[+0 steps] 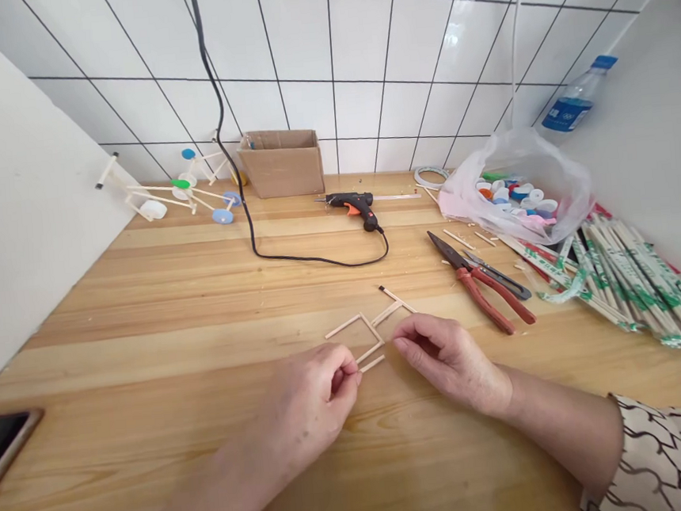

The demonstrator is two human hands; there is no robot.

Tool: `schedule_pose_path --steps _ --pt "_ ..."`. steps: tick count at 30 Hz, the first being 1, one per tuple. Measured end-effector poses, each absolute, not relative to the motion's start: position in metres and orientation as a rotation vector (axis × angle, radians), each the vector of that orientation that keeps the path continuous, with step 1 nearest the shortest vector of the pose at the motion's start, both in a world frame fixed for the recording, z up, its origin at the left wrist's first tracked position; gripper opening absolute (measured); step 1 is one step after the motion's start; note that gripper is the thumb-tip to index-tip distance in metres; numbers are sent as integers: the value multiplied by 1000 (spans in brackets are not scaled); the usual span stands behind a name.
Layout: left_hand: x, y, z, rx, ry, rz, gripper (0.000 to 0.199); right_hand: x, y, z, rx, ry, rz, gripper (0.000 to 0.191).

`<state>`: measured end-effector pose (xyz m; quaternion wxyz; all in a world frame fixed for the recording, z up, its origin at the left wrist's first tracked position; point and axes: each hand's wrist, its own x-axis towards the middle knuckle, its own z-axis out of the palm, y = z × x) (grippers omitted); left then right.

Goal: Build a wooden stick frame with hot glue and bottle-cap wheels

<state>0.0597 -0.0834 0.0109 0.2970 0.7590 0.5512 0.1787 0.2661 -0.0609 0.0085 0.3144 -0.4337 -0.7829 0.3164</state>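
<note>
My left hand (309,405) pinches the end of a short wooden stick (372,364) between its thumb and fingertips. Just beyond it, a flat frame of thin wooden sticks (364,329) lies on the wooden tabletop (143,320). My right hand (451,361) is nearest the frame's right side, with its thumb and forefinger curved and slightly apart. It holds nothing that I can see. A stick with a dark tip (397,298) angles away from the frame at the far right.
Red-handled pliers (480,291) and a black-handled tool (497,277) lie right of the hands. Behind stand a hot glue gun (351,207) with its black cable (239,185), a cardboard box (282,163), a wheeled stick model (183,194), a bag of bottle caps (513,185), and wrapped chopsticks (629,286).
</note>
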Motion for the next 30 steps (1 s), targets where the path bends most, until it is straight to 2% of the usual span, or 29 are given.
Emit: schedule_pose_path --steps 11,30 --pt "69 -92 4 2356 1515 586 20 267 -61 4 -1092 -2150 754 13" --pt "65 -91 4 2373 1558 602 21 267 -62 5 -1080 -2180 716 13"
